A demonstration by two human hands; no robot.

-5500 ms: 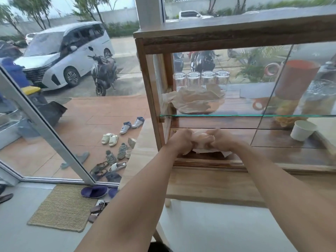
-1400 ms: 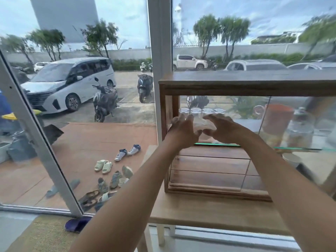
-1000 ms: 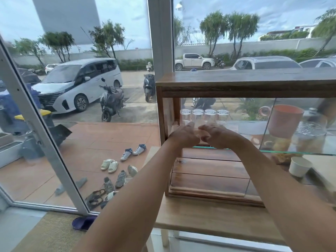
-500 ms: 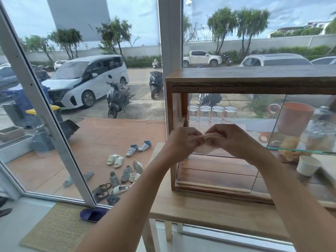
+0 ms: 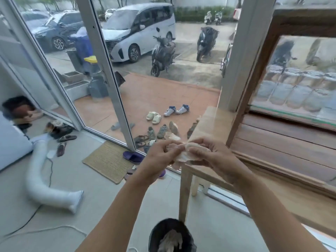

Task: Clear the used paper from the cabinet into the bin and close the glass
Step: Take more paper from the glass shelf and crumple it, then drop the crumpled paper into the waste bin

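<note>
Both of my hands squeeze a crumpled wad of used paper (image 5: pixel 183 155) between them, out in front of the cabinet's left corner. My left hand (image 5: pixel 161 155) grips its left side and my right hand (image 5: pixel 209 157) its right side. Directly below, on the floor at the bottom edge of the view, stands a dark round bin (image 5: pixel 171 235) with crumpled paper inside it. The wooden cabinet (image 5: pixel 269 60) fills the right side; several glass jars (image 5: pixel 298 88) stand on its glass shelf. Its lower wooden shelf (image 5: pixel 283 139) is bare.
The cabinet rests on a light wooden table (image 5: pixel 214 122) with legs beside the bin. A woven mat (image 5: pixel 107 160) and sandals lie by the glass door (image 5: pixel 101 51). A white hose (image 5: pixel 41 186) and cables run across the floor at left. Shoes are scattered outside.
My view has swung down and left, away from the cabinet shelves. My hands, with the paper wad, have come out of the cabinet and now hang above the bin.
</note>
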